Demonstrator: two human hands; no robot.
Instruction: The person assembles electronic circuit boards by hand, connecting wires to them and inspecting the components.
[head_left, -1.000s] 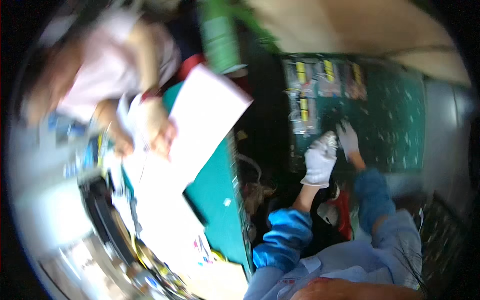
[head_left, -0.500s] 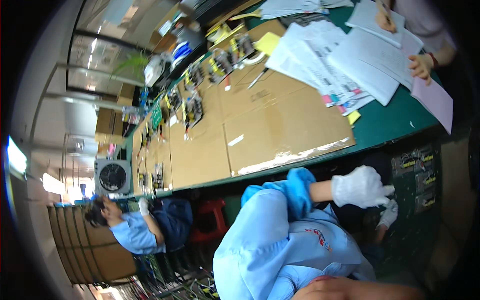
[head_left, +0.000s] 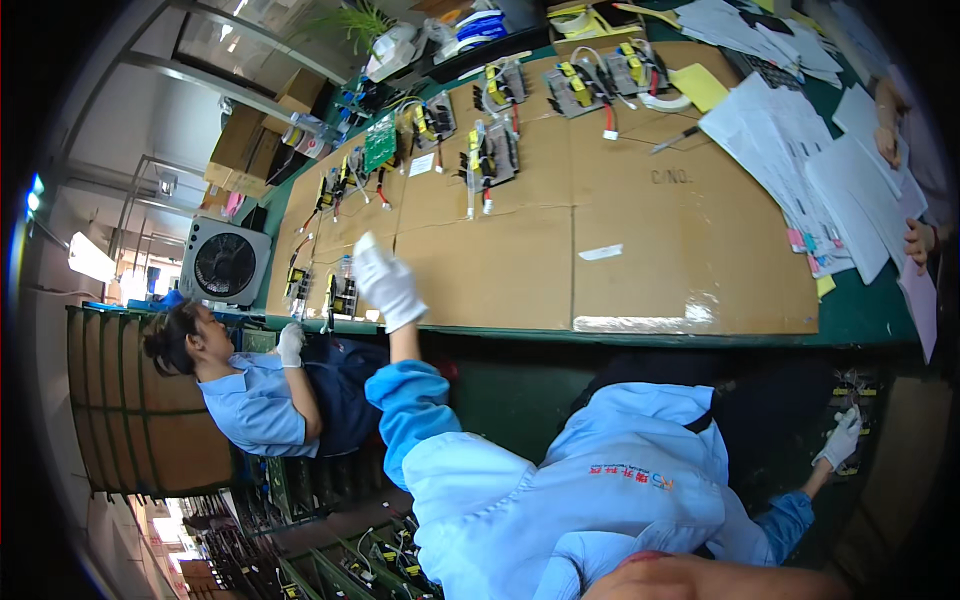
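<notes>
My left hand, in a white glove, reaches over the cardboard-covered table at the left. Its fingers stretch out and it holds nothing that I can see. Beside it, near the table edge, lies a small electronic assembly with yellow and black parts. My right hand, also gloved, is low at the far right with its fingers drawn together. Its fingertips meet a wired electronic assembly in a dark green crate; what they pinch is too small to make out.
Several wired assemblies and a green circuit board lie on the cardboard. Papers cover the right, where another person's hand rests. A gloved co-worker sits left, near a box fan.
My left hand has swung from beside my right hand out to the left over the table. My right hand has shifted right to the crate. The whole view has turned and shifted.
</notes>
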